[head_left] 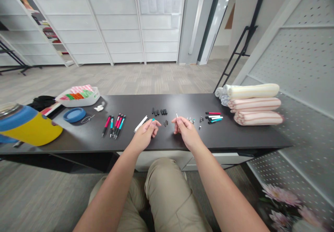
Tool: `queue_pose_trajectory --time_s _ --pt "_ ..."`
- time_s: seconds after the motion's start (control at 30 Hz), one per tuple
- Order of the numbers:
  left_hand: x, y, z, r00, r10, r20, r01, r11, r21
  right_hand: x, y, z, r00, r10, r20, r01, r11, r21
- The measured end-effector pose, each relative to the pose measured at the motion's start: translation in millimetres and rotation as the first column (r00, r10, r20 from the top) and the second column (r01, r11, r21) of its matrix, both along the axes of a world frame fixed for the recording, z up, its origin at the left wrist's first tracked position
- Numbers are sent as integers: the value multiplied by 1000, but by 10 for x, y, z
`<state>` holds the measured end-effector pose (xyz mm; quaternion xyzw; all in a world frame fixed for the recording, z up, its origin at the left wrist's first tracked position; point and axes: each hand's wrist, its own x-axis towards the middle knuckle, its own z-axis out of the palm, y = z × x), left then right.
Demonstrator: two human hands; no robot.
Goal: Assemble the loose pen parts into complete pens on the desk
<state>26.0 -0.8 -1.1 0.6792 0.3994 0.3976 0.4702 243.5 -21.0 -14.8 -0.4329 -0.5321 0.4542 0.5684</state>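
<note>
My left hand (146, 131) rests on the dark table (235, 138) with its fingers closed round a teal pen part (153, 120). My right hand (184, 126) is closed in a pinch on a thin white pen refill (176, 115) that points up. Between and beyond the hands lie small black pen parts (159, 112). White refills (141, 123) lie just left of my left hand. Several red and teal pens (114, 125) lie further left. Three more pens (214, 117) and small metal parts (200, 119) lie right of my right hand.
Rolled striped towels (254, 103) are stacked at the table's right end. At the left stand a white tray (90, 100) of coloured items, a blue round lid (74, 114) and a yellow and blue container (26, 125). My knees sit under the table's front edge.
</note>
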Motion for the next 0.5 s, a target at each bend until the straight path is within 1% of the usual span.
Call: queue_pose_trajectory --time_s 0.07,0.1,0.17,0.27,0.4,0.5 --pt "1 4 10 999 23 39 -22 1000 -17 15 -14 12 983 -47 175 36 997 61" --pt "1 4 13 999 28 43 -27 999 -16 22 -21 17 970 -59 238 42 996 76" --pt "0 -3 14 999 21 37 -21 1000 3 31 -31 20 954 -62 293 44 997 67" --pt "-8 -15 0 1000 6 -11 -5 998 63 32 -35 3 957 -41 286 31 999 41" --pt "-11 -27 -8 993 17 -117 -2 991 132 24 -35 -28 968 -21 249 0 997 83" --pt "5 -42 24 979 31 -204 3 986 165 15 -46 -30 981 -19 192 4 997 82"
